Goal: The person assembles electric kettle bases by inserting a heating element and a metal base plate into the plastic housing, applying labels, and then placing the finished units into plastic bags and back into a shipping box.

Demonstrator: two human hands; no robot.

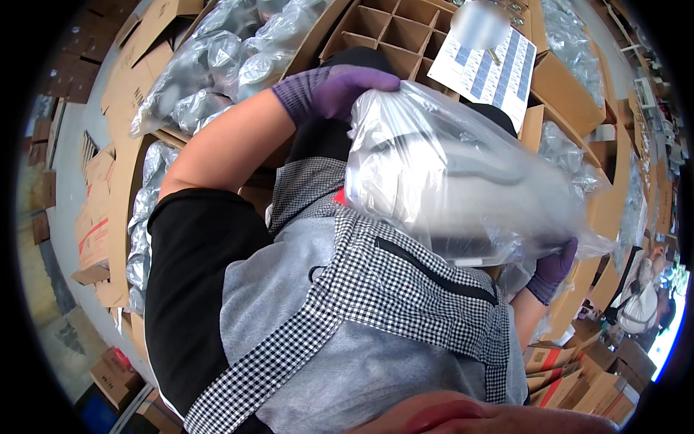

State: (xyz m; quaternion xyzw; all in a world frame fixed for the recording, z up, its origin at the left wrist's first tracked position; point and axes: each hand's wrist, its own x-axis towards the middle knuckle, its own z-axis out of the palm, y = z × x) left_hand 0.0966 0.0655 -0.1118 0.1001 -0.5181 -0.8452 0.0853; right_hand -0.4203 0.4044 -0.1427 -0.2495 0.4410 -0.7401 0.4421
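Note:
A large clear plastic bag (405,152) is stretched across my lap between both hands. Inside lies a pale, silvery, rounded object (499,195) with a grey curved part along its side; the film and some blur hide its exact kind. At the bag's upper left, my left hand (354,88) in a purple knit glove is closed on the gathered plastic. My right hand (555,271), gloved alike, grips the bag's lower right end, its fingers partly behind the film. A bit of red (340,197) shows by the bag's left edge.
An open carton with cardboard dividers (405,35) stands ahead, with a printed sheet (491,69) on it. Cartons of bagged silvery items (238,54) flank me on both sides. Folded cardboard boxes (571,369) stack at right, where another person (640,296) is at work.

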